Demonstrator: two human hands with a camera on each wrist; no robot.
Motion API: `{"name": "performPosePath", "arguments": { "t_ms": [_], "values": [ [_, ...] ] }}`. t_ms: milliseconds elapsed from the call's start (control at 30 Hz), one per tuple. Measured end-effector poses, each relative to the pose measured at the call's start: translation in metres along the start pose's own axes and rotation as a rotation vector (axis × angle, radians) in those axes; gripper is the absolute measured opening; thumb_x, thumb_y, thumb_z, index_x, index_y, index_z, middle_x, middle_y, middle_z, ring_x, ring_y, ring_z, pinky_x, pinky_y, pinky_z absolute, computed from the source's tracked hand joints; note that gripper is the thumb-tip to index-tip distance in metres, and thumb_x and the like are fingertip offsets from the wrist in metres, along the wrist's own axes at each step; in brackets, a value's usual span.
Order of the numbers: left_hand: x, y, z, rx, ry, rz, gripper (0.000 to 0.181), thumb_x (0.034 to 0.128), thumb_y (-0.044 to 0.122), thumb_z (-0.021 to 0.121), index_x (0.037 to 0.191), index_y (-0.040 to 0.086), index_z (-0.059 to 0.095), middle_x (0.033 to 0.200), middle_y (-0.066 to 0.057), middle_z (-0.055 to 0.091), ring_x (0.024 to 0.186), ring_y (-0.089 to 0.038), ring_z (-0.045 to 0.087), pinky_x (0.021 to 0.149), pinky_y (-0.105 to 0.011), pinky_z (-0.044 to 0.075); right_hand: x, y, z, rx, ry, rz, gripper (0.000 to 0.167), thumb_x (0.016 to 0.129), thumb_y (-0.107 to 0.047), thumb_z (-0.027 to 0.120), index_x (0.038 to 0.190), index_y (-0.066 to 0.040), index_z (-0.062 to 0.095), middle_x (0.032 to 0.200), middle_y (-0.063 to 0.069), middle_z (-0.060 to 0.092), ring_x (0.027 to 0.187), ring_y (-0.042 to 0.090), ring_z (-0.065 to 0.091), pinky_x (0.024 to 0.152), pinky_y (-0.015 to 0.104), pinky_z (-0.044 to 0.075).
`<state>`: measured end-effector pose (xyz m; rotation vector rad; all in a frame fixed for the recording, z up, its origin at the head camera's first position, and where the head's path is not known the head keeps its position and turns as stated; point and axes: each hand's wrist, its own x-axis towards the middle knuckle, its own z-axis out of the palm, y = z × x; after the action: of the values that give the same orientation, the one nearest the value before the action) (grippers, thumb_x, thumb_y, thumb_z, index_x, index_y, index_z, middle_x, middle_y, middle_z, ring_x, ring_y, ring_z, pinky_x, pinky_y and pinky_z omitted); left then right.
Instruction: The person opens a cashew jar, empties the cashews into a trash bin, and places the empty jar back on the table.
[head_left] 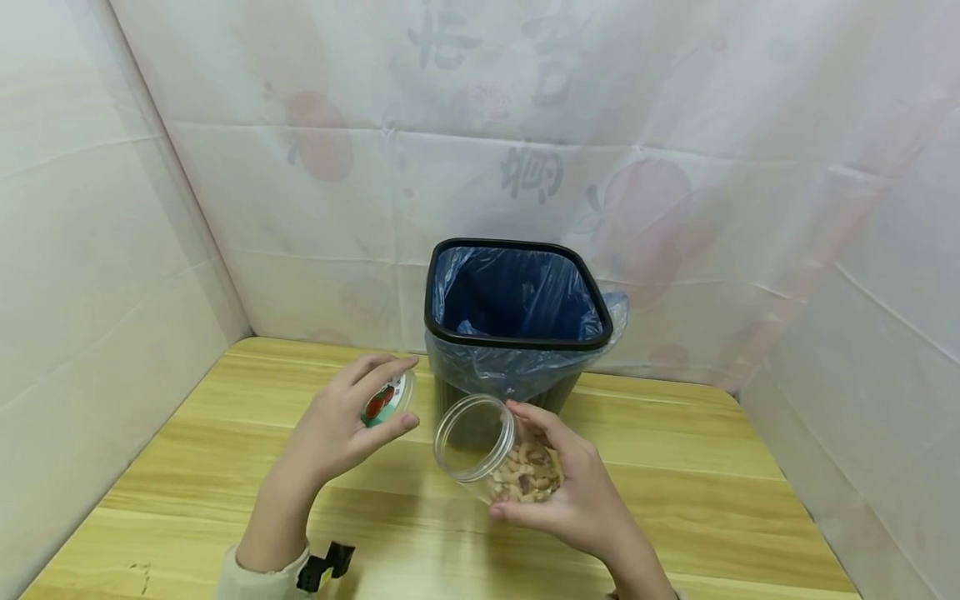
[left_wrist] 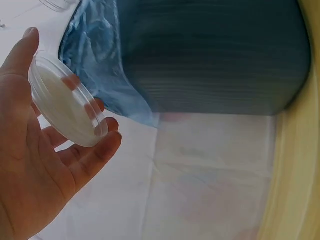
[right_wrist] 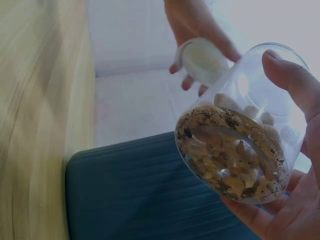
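Note:
A clear jar [head_left: 525, 475] with cashew-like nuts in its lower part is gripped round its side by my right hand [head_left: 577, 492]. It has no lid on and tilts, its mouth facing up and to the left. My left hand [head_left: 337, 421] holds a round lid [head_left: 386, 400] with a red and green picture between thumb and fingers, apart from the jar. In the left wrist view the pale inner side of the lid [left_wrist: 65, 107] shows. Brown crumbs and nuts lie against the jar's bottom [right_wrist: 230, 155] in the right wrist view.
A dark bin [head_left: 517, 342] lined with a blue translucent bag [head_left: 495, 367] stands just behind the jar, at the back of the wooden table [head_left: 675, 467]. Pale printed cloth [head_left: 337, 208] hangs behind and at both sides.

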<state>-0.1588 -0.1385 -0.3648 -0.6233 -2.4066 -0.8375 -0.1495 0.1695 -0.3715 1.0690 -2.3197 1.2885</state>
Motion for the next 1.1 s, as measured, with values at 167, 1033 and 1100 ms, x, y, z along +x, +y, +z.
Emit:
{"name": "performPosePath", "arguments": {
  "t_ms": [167,1033,1100],
  "values": [
    [0.000,-0.007,0.003,0.042,-0.011,-0.050,0.061,0.0867,0.047,0.075,0.143,0.036,0.054,0.133,0.001,0.057,0.103,-0.016,0.059,0.074,-0.035,0.053,0.000,-0.002,-0.001,-0.006,0.001,0.006,0.098,0.063,-0.037,0.096,0.146,-0.020,0.047,0.127,-0.003,0.065,0.109,0.013,0.064,0.092,0.030,0.054],
    [-0.005,-0.042,0.021,0.123,-0.090,-0.217,0.062,0.0888,0.060,0.066,0.144,0.032,0.054,0.133,-0.005,0.054,0.106,-0.025,0.056,0.074,-0.039,0.052,-0.001,-0.004,-0.002,-0.027,0.012,0.011,0.098,0.063,-0.037,0.096,0.146,-0.021,0.048,0.124,-0.002,0.066,0.108,0.012,0.063,0.089,0.029,0.054],
    [-0.005,-0.044,0.022,0.124,-0.088,-0.220,0.062,0.0887,0.060,0.066,0.143,0.032,0.054,0.133,-0.005,0.054,0.107,-0.026,0.056,0.074,-0.039,0.052,-0.001,-0.003,-0.002,-0.028,0.012,0.011,0.098,0.063,-0.037,0.096,0.146,-0.021,0.048,0.125,-0.002,0.066,0.108,0.012,0.063,0.089,0.029,0.053]
  ]
}}
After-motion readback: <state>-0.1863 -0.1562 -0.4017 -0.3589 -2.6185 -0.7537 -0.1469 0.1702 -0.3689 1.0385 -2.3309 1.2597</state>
